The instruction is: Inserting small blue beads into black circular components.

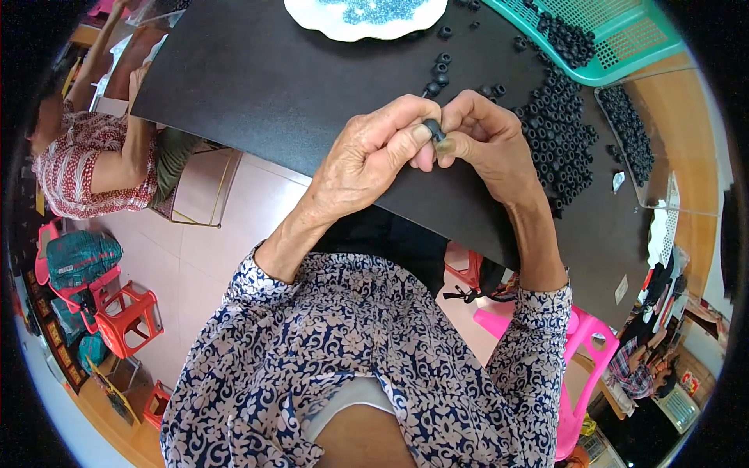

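Note:
Above the dark tabletop, my left hand (374, 148) and my right hand (485, 140) meet, fingertips nearly touching. Both pinch a small black rounded piece (434, 128), rubber-like, its lower end partly hidden by my fingers. Just beyond my fingertips, several similar black pieces (441, 69) lie in a short row. Beside my right hand spreads a large heap of small black hollow pieces (555, 132). At the far edge stands a white scalloped plate (351, 33) bearing tiny light-blue translucent bits.
A green plastic basket (616, 74) with more black pieces stands far right, next to a clear tray (641, 195) also holding them. The table (242, 86) ends close to my body. At left sits another person (101, 160); red stools (129, 320) stand on the floor.

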Tool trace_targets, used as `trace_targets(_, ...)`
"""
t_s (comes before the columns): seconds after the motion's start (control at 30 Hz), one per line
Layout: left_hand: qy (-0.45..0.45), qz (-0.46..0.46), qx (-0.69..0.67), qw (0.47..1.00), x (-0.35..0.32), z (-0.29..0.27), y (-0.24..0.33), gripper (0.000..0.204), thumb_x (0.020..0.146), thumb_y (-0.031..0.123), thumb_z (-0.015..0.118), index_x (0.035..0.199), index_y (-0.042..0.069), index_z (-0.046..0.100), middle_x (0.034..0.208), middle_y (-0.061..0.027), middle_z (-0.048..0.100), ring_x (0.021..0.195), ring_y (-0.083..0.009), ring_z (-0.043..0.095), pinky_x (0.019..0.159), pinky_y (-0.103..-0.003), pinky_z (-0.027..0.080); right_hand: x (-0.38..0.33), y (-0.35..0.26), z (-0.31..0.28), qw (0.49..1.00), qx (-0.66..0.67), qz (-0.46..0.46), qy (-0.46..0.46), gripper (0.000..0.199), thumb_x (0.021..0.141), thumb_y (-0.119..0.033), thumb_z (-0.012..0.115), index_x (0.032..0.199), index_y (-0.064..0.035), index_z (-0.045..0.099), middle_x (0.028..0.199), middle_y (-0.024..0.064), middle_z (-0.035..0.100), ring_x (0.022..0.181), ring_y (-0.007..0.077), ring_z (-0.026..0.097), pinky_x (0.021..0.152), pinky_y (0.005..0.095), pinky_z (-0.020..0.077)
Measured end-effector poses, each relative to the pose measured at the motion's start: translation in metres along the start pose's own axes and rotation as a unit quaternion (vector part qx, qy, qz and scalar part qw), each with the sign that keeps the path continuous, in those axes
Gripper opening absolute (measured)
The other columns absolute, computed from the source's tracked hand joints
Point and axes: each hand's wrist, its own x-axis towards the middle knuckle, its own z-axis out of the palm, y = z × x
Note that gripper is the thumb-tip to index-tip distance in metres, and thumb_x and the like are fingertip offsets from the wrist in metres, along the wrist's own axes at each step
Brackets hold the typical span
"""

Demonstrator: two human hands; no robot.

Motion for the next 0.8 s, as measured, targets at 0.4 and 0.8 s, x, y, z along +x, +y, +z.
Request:
trace_targets(0.4, 0.015, 0.004, -0.049, 0.999, -0.001, 0.001, -0.002, 0.020, 0.101, 0.016, 0.046, 0.109, 0.000, 0.056, 0.077, -0.0036, 0.061, 0.071, -0.0096, 0.058, 0.066, -0.024, 0.048, 0.008, -0.008, 0.002, 0.999, 0.002, 0.051, 0.014, 0.018, 0.081, -0.006, 0.074, 0.090, -0.0024, 0.058, 0.081, 0.0016, 0.062, 0.068, 0.0064, 0.058, 0.060, 0.0192, 0.0471)
trace_targets(0.8, 0.010, -0.081, -0.149, 0.985, 0.009, 0.007, -0.011, 0.026, 0.099, 0.020, 0.050, 0.106, -0.003, 0.058, 0.072, -0.0038, 0.059, 0.072, -0.0091, 0.056, 0.069, -0.021, 0.045, -0.005, -0.004, 0.012, 0.988, -0.127, -0.058, 0.071, 0.032, 0.081, 0.001, 0.069, 0.111, 0.0010, 0.059, 0.078, 0.0010, 0.061, 0.063, 0.0041, 0.056, 0.054, 0.0178, 0.0435)
